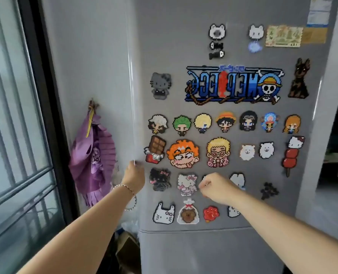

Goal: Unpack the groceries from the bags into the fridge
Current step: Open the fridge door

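Grey and matt, the fridge (203, 254) fills most of our view, with its upper door (174, 46) closed flush against the seam above the lower one; so nothing has gone inside yet, and we judge the task to be at its very start. To the left is a window (16, 115), and between it and the fridge a purple fan (93, 155) hangs on the wall, near the door's opening edge. Magnets cover the door, the largest being a logo (233, 85) near the top.

The left hand (133, 175) is at the door's left edge, fingers curled round it; that is where we get leverage, since the hinge seems to be on the far right side. The right hand (216, 187) hovers just in front of the magnets, fingers loosely curled and holding nothing; we take it to be idle and free to steady the door. A bracelet (131, 196) hangs at the left wrist.

We see no groceries; a pale crinkled shape low beside the fridge may be a bag (128, 224), though it is too blurred to be sure. We'd pull gently, so that the magnets don't get knocked.
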A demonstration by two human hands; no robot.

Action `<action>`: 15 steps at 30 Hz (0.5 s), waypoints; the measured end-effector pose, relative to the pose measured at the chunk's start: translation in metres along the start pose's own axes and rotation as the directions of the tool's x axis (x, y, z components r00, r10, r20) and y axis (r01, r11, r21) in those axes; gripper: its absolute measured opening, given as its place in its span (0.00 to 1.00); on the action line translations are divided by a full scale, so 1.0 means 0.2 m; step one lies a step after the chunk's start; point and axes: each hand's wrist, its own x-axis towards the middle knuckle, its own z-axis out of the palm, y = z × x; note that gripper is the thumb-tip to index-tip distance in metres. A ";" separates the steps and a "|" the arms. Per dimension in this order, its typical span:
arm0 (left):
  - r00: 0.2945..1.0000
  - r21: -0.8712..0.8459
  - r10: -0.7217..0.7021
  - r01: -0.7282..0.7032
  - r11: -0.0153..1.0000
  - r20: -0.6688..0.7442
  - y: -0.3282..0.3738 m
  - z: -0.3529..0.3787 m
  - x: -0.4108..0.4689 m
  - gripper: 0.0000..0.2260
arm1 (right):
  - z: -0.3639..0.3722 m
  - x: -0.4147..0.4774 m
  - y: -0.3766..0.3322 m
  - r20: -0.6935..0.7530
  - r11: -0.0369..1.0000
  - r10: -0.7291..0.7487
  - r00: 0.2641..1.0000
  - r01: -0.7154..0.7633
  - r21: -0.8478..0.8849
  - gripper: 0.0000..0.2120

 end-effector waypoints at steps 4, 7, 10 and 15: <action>0.998 -0.103 0.055 -0.057 0.993 -0.030 -0.06 0.05 0.10 0.10 | 0.01 0.00 0.02 -0.071 0.998 0.050 0.996 -0.053 -0.032 0.12; 0.995 -0.053 0.099 -0.099 0.994 -0.002 -0.10 0.04 0.09 0.12 | 0.01 -0.03 0.06 -0.094 0.995 0.077 0.993 -0.082 -0.051 0.13; 0.993 0.022 0.115 -0.116 0.993 0.030 -0.11 0.01 0.11 0.13 | -0.01 -0.06 0.08 -0.116 0.995 0.078 0.990 -0.084 -0.051 0.13; 0.996 0.021 0.088 -0.088 0.996 -0.001 -0.06 0.00 0.01 0.12 | -0.04 -0.17 0.15 -0.098 0.992 0.083 0.992 -0.092 -0.088 0.12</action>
